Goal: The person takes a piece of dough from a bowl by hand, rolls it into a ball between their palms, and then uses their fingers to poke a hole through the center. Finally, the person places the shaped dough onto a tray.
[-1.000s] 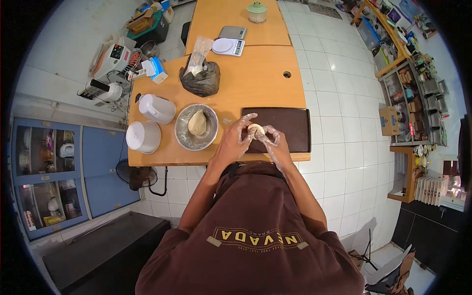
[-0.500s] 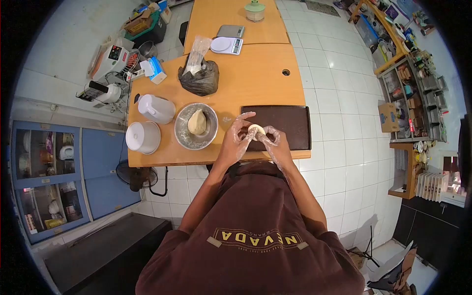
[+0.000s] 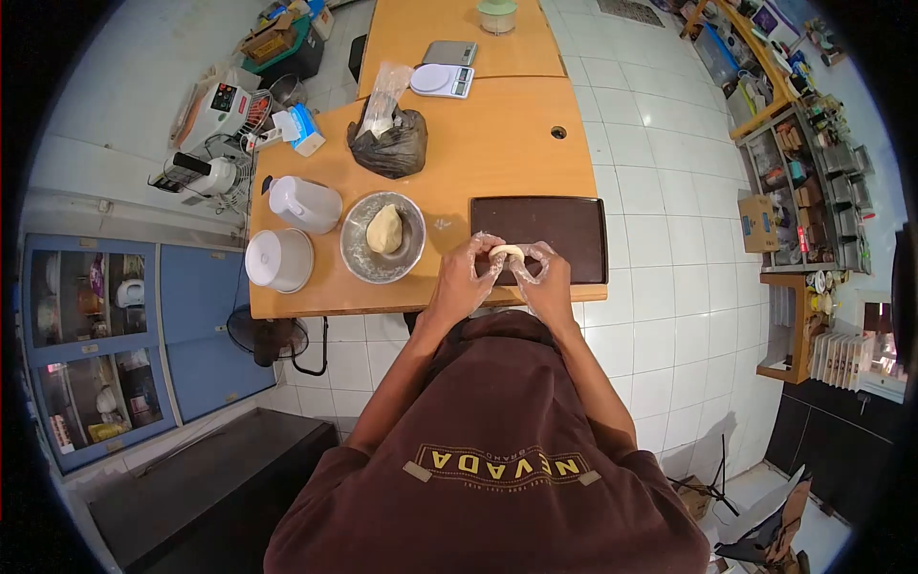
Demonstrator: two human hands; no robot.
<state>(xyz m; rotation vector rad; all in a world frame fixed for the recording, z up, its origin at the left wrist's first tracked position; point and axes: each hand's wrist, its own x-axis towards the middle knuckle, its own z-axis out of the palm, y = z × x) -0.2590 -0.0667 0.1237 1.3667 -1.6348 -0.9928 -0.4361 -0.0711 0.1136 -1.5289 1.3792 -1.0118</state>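
Between my two hands is a small pale piece of dough (image 3: 507, 251), raised over the near left part of a dark tray (image 3: 564, 230). My left hand (image 3: 466, 277) pinches its left side, and my right hand (image 3: 545, 284) pinches its right side. White flour coats the fingers of both. To the left, a larger lump of dough (image 3: 384, 230) lies in a metal bowl (image 3: 356, 260). Some flour marks show on the table (image 3: 497, 143) between the bowl and the tray.
Left of the bowl stand a white jug (image 3: 308, 205) and a white lidded tub (image 3: 277, 260). Behind the bowl is a black plastic bag (image 3: 397, 148). Farther back are a white scale (image 3: 443, 80), a grey scale (image 3: 449, 53) and a green-lidded container (image 3: 497, 16).
The dough piece has tilted, so its ring-like face now looks like a narrow curved band. My left fingers have drawn in closer around it. The view has shifted slightly.
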